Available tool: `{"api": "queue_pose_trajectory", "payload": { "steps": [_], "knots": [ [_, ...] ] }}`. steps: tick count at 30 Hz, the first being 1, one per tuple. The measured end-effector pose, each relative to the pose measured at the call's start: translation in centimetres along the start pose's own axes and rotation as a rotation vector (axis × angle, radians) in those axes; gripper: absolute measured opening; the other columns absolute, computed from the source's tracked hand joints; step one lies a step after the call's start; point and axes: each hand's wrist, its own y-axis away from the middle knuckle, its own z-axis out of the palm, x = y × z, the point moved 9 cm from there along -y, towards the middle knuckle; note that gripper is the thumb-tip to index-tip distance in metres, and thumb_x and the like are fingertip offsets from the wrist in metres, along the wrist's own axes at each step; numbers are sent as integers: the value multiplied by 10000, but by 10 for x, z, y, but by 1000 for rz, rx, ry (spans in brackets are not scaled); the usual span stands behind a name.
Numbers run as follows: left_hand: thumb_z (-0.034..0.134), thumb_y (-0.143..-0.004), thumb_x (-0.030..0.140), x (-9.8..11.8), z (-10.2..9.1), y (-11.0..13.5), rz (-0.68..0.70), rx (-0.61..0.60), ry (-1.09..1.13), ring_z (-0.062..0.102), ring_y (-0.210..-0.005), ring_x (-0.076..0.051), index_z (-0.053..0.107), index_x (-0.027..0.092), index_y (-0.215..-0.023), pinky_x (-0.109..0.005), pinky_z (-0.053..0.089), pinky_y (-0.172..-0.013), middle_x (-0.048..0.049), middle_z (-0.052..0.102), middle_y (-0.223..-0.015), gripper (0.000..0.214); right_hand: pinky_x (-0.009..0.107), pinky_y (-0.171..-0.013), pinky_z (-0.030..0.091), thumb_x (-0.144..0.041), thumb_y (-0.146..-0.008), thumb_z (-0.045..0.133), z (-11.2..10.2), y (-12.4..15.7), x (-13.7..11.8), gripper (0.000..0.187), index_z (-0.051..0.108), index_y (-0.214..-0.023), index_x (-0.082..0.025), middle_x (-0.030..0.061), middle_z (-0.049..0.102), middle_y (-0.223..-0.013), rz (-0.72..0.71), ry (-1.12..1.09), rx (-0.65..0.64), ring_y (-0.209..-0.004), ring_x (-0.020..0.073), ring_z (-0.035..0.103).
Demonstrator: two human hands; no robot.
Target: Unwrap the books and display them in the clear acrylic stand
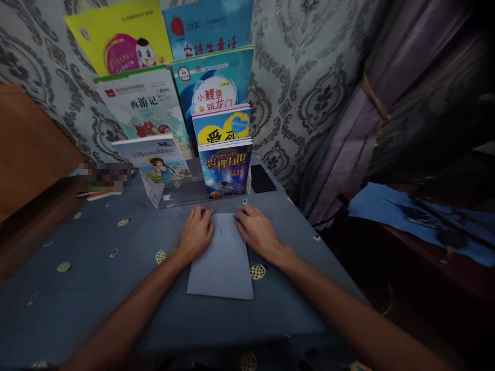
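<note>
A thin booklet (222, 268) with a plain pale grey-blue cover lies flat on the table, faint small marks near its far end. My left hand (196, 230) is at its far left corner, fingers curled over the edge and thumb on the cover. At the far right corner, my right hand (257, 229) grips in the same way, with bent fingers on the edge. Just beyond both hands stands a clear stepped display rack (180, 200). A dark blue book (226, 172) and a white-topped book with a girl on its cover (158, 159) stand in its front row.
Higher rack rows hold a yellow book (124, 31), a green-edged book (143, 103), and teal and blue books. A black phone-like slab (263, 178) lies right of the rack. Blurred items (104, 178) sit at left. A blue cloth (386, 211) with tools lies at right.
</note>
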Motion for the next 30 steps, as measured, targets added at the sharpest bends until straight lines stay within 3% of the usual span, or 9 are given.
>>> {"api": "queue_pose_trajectory", "payload": {
  "steps": [4, 14, 21, 26, 30],
  "knots": [
    [479, -949, 205, 1, -3, 0, -11, 7, 17, 553, -1117, -263, 571, 168, -1289, -426, 489, -983, -116, 571, -1183, 353, 336, -877, 510, -95, -966, 502, 2, -1, -1, 244, 717, -1066, -153, 122, 656, -1064, -28, -54, -12, -1020, 239, 618],
    [384, -912, 61, -5, -12, 3, -55, 15, 107, 617, -1042, -233, 601, 189, -1240, -358, 519, -874, -91, 616, -1119, 414, 348, -873, 536, -41, -927, 496, 8, -12, 22, 285, 745, -966, -174, 98, 691, -969, -160, -314, 165, -961, 223, 646],
    [375, -908, 43, -13, -15, 3, -56, 62, 193, 633, -968, -196, 617, 195, -1178, -336, 519, -870, -70, 626, -1090, 393, 362, -913, 538, -11, -899, 499, 9, -14, 26, 302, 745, -984, -164, 104, 710, -1003, -169, -355, 157, -1011, 229, 657],
    [374, -885, 24, -22, -18, 0, -46, 75, 176, 624, -1002, -205, 617, 191, -1161, -350, 513, -919, -73, 633, -1066, 404, 346, -892, 528, -57, -915, 514, 2, -11, 25, 275, 735, -1033, -170, 108, 700, -1041, -42, -236, 139, -1010, 232, 653],
    [391, -912, 76, -30, -18, -3, -76, 32, 105, 610, -1058, -241, 632, 185, -1120, -396, 508, -950, -87, 658, -1065, 337, 308, -809, 502, -163, -967, 499, -4, -4, 24, 251, 713, -1095, -181, 118, 712, -1101, 129, -77, 23, -1014, 245, 667]
  ]
}}
